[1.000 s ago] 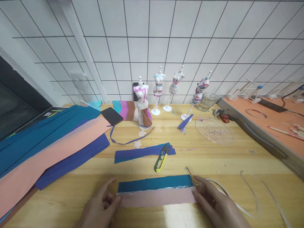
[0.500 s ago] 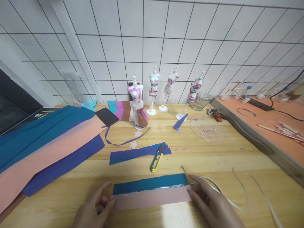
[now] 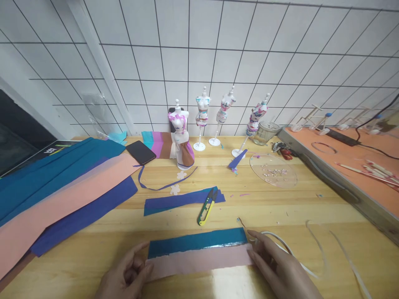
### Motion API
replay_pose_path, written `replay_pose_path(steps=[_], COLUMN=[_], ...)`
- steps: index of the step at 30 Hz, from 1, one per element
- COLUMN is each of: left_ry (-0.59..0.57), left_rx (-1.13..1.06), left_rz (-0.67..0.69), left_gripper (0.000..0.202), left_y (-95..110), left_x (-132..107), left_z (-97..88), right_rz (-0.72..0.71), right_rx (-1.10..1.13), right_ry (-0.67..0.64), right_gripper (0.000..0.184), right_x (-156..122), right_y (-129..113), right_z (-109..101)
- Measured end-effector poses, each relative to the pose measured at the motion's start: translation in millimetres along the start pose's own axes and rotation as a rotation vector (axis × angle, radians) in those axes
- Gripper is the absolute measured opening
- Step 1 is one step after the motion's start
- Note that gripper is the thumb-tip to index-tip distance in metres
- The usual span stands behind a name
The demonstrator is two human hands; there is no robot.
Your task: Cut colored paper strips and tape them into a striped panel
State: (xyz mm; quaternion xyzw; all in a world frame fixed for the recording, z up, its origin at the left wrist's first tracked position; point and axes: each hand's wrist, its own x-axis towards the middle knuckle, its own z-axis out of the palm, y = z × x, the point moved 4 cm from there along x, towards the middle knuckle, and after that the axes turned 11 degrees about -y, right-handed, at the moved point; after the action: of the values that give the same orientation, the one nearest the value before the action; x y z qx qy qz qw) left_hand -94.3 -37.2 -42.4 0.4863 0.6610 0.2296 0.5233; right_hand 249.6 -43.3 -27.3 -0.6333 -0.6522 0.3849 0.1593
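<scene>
A pale pink strip (image 3: 199, 261) lies along the lower edge of a teal strip (image 3: 196, 242) on the wooden table, overlapping it. A shiny line (image 3: 229, 246) shows where the two meet, clearest toward the right. My left hand (image 3: 126, 270) is closed on the pink strip's left end, thumb on top and fingers curled. At the other end, my right hand (image 3: 279, 263) pinches the pink strip's corner between thumb and fingers, its index finger reaching near the teal strip's corner. Just beyond lie yellow-and-green thread snips (image 3: 206, 209) on blue and teal strips (image 3: 174, 202).
Teal, peach and blue sheets (image 3: 71, 187) cover the left side, beside a black phone (image 3: 141, 153). Small white dress forms (image 3: 202, 110) stand along the tiled wall. A clear disc with small beads (image 3: 273, 171) and a glass jar (image 3: 266, 132) are farther right.
Almost nothing differs. My left hand has shifted slightly, with the pink strip's left end a little lower. My right hand keeps its pinch.
</scene>
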Motion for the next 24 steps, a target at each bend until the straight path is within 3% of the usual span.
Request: replay_pose_path(steps=[8,16,24], left_ry=[-0.119,-0.104,-0.077], left_rx=[-0.044,-0.078,0.06], left_rz=[-0.016,-0.015,0.017], left_gripper=[0.055,0.044,0.04], left_y=[-1.8,0.3,1.8], left_x=[4.5,5.8,6.5], left_z=[-3.7,-1.8,-4.2], right_rz=[-0.026,-0.017,-0.039], right_rx=[0.007,-0.02,-0.055], right_ry=[0.037,-0.027,0.006], right_gripper=[0.033,0.033,0.027], right_x=[-0.4,-1.4,-0.4], right_y=[-3.3,-6.4,-6.6], right_z=[-2.6,-1.3,-1.7])
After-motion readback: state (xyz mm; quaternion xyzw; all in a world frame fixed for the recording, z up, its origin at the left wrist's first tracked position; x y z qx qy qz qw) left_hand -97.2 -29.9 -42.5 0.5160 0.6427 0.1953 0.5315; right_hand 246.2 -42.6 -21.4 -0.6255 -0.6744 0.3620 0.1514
